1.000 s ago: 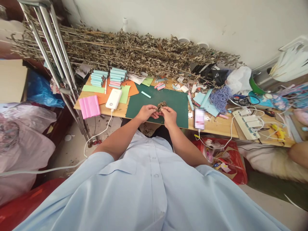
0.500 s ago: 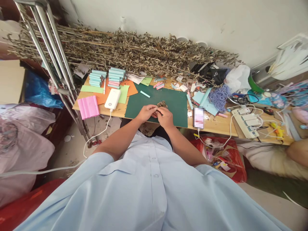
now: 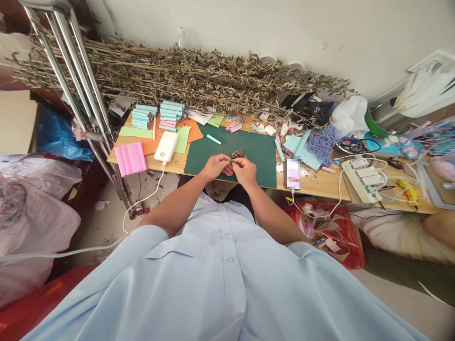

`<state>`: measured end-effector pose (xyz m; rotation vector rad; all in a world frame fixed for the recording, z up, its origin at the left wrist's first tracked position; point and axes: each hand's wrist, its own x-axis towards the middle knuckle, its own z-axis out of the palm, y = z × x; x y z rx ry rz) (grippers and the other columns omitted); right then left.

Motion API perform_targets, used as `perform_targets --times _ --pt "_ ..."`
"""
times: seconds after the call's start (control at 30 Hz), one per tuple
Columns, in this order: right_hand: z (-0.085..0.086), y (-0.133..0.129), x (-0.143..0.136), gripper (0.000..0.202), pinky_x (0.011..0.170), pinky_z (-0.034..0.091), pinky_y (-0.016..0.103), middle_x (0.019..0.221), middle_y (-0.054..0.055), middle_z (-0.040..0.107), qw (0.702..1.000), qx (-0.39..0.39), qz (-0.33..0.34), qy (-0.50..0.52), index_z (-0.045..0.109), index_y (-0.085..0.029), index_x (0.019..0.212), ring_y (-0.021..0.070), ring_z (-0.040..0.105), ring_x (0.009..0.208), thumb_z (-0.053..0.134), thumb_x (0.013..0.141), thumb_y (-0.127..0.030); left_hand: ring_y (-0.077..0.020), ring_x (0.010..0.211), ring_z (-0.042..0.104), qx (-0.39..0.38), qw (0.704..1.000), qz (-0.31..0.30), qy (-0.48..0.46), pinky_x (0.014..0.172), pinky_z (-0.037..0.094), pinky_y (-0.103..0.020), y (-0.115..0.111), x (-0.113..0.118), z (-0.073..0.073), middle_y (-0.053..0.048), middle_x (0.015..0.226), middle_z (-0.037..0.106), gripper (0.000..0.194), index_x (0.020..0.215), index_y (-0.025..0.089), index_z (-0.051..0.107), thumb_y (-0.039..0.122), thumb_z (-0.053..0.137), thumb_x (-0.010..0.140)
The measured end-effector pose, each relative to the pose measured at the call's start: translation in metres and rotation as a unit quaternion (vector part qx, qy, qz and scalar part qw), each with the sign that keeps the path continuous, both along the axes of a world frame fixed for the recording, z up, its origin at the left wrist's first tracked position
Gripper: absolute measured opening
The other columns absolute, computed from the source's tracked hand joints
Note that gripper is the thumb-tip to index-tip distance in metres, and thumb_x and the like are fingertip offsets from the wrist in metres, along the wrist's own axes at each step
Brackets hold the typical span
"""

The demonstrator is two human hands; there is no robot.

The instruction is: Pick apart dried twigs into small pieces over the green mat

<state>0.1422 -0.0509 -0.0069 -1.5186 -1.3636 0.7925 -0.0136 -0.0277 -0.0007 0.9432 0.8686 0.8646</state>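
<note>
Over the front of the dark green cutting mat [image 3: 249, 137], my left hand [image 3: 216, 166] and my right hand [image 3: 246, 171] meet fingertip to fingertip. Both are closed in a pinch on a small brownish bit of dried leaf [image 3: 231, 162], mostly covered by the fingers. Just beyond the fingertips a small heap of crumbled dried leaves [image 3: 238, 153] lies on the mat. A short light-blue paper roll [image 3: 213, 139] rests farther back on the mat, apart from both hands.
Long bundles of dried stems [image 3: 213, 76] line the back. Left stand stacked blue paper rolls [image 3: 172, 111], a white power bank [image 3: 166, 147] and pink paper [image 3: 130, 158]. To the right are a phone [image 3: 293, 174], purple yarn [image 3: 323, 144] and a power strip [image 3: 360, 180]. Metal crutches [image 3: 76, 80] lean at left.
My right hand's fingers have shifted slightly and spread a little, showing more of the small bit between the fingertips. Both hands stay at the same spot over the mat.
</note>
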Motion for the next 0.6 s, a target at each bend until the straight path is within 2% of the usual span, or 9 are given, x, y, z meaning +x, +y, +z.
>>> perform_targets --times 0.1,0.2,0.37,0.53,0.6 --pt "-0.007 0.008 -0.001 0.029 0.074 0.065 0.040 0.078 0.004 0.077 0.987 -0.055 -0.056 0.140 0.074 -0.020 0.090 0.0229 0.074 0.073 0.072 0.075 -0.044 -0.0185 0.061 0.074 -0.009 1.000 0.006 -0.021 0.057 0.059 -0.027 0.000 0.000 -0.001 -0.007 0.072 0.074 0.018 0.098 0.011 0.060 0.024 0.070 0.090" --pt "-0.011 0.012 -0.001 0.036 0.075 0.066 0.040 0.083 0.005 0.078 0.976 -0.053 -0.082 0.195 0.072 -0.019 0.098 0.0227 0.075 0.077 0.075 0.073 -0.044 -0.0169 0.060 0.073 0.001 0.999 0.026 -0.028 0.057 0.060 -0.027 0.001 0.002 -0.005 -0.006 0.072 0.073 0.021 0.100 0.009 0.063 0.023 0.073 0.088" --pt "-0.008 0.008 0.001 0.036 0.080 0.064 0.039 0.085 0.004 0.079 0.987 -0.026 -0.063 0.143 0.074 -0.019 0.096 0.0218 0.075 0.079 0.076 0.074 -0.047 -0.0138 0.060 0.071 0.013 0.998 0.055 -0.009 0.060 0.061 -0.026 0.002 0.006 -0.010 -0.004 0.072 0.072 0.022 0.097 0.007 0.068 0.021 0.080 0.084" --pt "0.000 -0.001 0.002 0.029 0.091 0.061 0.040 0.097 0.005 0.081 0.999 -0.003 -0.012 0.032 0.081 -0.023 0.097 0.0236 0.076 0.091 0.071 0.081 -0.045 -0.0160 0.063 0.073 0.016 0.999 0.051 -0.011 0.064 0.062 -0.028 0.001 0.005 -0.010 -0.003 0.071 0.073 0.042 0.120 0.007 0.065 0.019 0.081 0.083" --pt "0.001 -0.003 0.004 0.028 0.093 0.060 0.040 0.102 0.006 0.081 1.000 0.009 0.006 0.007 0.081 -0.024 0.099 0.0240 0.075 0.095 0.071 0.082 -0.044 -0.0167 0.064 0.074 0.016 0.998 0.050 -0.017 0.065 0.063 -0.029 0.000 0.005 -0.010 -0.003 0.071 0.073 0.043 0.123 0.007 0.064 0.016 0.079 0.083"
